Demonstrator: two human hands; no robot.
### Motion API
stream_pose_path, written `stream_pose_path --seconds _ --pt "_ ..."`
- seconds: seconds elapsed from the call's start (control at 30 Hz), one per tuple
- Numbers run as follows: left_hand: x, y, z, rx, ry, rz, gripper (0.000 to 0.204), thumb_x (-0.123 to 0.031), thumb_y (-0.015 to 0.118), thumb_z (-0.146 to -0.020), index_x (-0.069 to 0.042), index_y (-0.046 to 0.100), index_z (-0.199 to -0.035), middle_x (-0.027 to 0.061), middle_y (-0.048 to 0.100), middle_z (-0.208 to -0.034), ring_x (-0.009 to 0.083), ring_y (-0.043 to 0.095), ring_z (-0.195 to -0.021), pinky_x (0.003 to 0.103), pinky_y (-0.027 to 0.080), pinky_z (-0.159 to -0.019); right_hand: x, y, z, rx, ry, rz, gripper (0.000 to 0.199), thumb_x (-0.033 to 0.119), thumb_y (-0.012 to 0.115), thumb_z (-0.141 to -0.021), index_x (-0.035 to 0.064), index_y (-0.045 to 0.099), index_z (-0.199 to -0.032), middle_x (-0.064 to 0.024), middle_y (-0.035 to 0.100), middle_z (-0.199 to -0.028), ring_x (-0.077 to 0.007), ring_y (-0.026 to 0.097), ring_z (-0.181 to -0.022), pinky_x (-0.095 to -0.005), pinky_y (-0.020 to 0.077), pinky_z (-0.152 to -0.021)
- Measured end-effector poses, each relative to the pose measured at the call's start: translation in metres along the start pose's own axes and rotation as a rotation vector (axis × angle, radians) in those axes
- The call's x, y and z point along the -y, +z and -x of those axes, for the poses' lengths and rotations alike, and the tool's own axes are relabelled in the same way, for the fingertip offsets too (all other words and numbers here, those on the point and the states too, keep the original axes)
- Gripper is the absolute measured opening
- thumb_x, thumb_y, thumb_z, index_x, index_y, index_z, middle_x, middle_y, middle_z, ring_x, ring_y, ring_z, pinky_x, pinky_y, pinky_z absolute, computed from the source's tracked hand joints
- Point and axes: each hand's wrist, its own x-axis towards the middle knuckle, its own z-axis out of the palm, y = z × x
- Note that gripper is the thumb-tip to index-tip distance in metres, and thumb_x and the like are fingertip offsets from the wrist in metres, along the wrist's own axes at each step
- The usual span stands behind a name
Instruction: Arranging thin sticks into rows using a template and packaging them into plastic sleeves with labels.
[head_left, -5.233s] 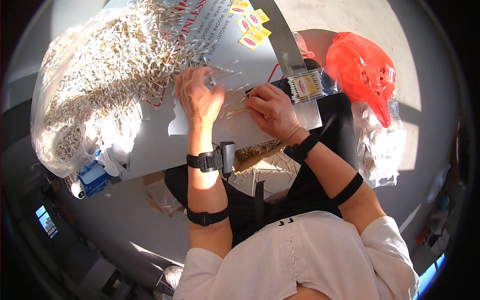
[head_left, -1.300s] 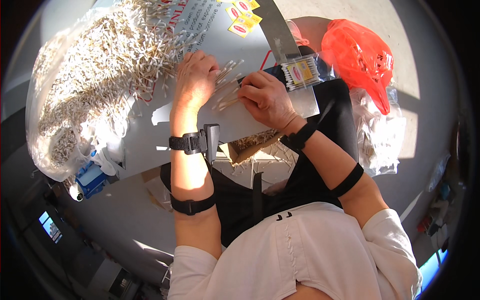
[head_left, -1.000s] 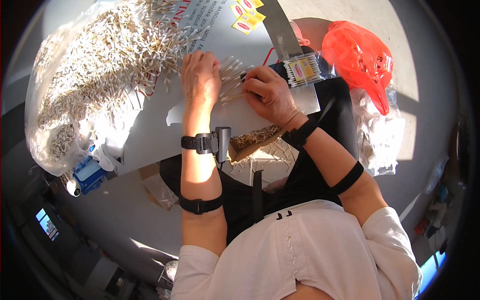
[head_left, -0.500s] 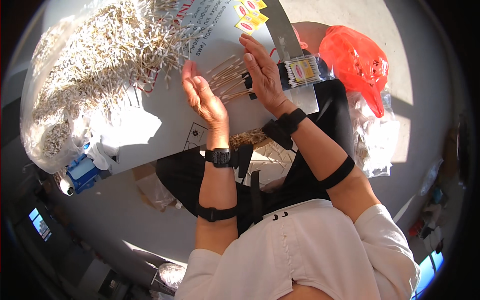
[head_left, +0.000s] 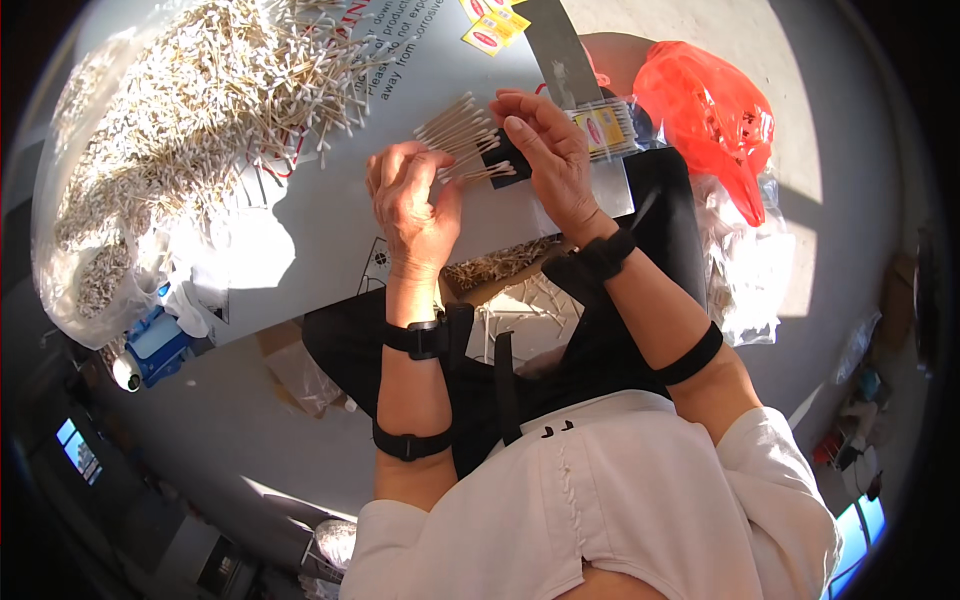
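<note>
A loose row of cotton swabs (head_left: 463,130) with wooden sticks and white tips lies on the grey board (head_left: 330,220) between my hands. My left hand (head_left: 412,210) is bent over the row's near left side, its fingertips at the sticks and its thumb apart from the fingers. On the other side, my right hand (head_left: 558,165) is open with curved fingers, close to the white tips. A dark flat strip (head_left: 510,168) lies partly under the swabs. Just beyond my right hand sits a bundle of swabs with a yellow label (head_left: 600,128), partly hidden by that hand.
A large heap of cotton swabs (head_left: 200,130) spills from a clear plastic bag (head_left: 60,270) at the left. Yellow cards (head_left: 490,28) lie at the far edge. A red plastic bag (head_left: 705,120) is at the right, and a blue object (head_left: 160,350) at the board's left edge.
My left hand has turned from upright on its edge to bent over the swabs. My right hand has shifted slightly right and down, its fingers curling. The swabs lie more closely together.
</note>
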Motion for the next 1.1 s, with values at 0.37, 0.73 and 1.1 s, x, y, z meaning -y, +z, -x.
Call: stream_pose_path --seconds 0.37,0.73,1.1 --pt "-0.01 0.01 0.012 0.036 0.138 -0.187 0.021 -0.003 0.076 -0.065 -0.009 0.065 -0.082 0.0025 0.059 -0.092 0.0254 0.054 -0.091 0.039 0.043 -0.081 0.002 -0.001 0.005 -0.019 0.025 -0.023 0.02 0.011 0.062 -0.095 -0.0001 0.062 -0.112 -0.0059 0.057 -0.124 -0.0084 0.056 -0.101 -0.0232 0.0461 -0.089" --pt "-0.021 0.005 0.021 0.107 0.148 -0.183 0.012 -0.003 0.069 -0.071 -0.008 0.063 -0.079 0.0029 0.058 -0.093 0.025 0.054 -0.096 0.039 0.042 -0.081 0.0 -0.002 0.005 -0.047 0.014 -0.009 0.02 0.013 0.062 -0.096 -0.0001 0.063 -0.11 -0.0039 0.06 -0.119 -0.0065 0.056 -0.095 -0.0217 0.0458 -0.087" --pt "-0.017 0.0 0.021 0.242 0.213 -0.157 0.015 -0.001 0.07 -0.071 -0.008 0.061 -0.082 0.0048 0.059 -0.098 0.0284 0.053 -0.097 0.04 0.04 -0.085 0.003 -0.004 0.003 -0.054 0.042 -0.041 0.021 0.015 0.06 -0.097 -0.0008 0.065 -0.109 -0.0046 0.061 -0.121 -0.0079 0.057 -0.098 -0.0227 0.0458 -0.089"
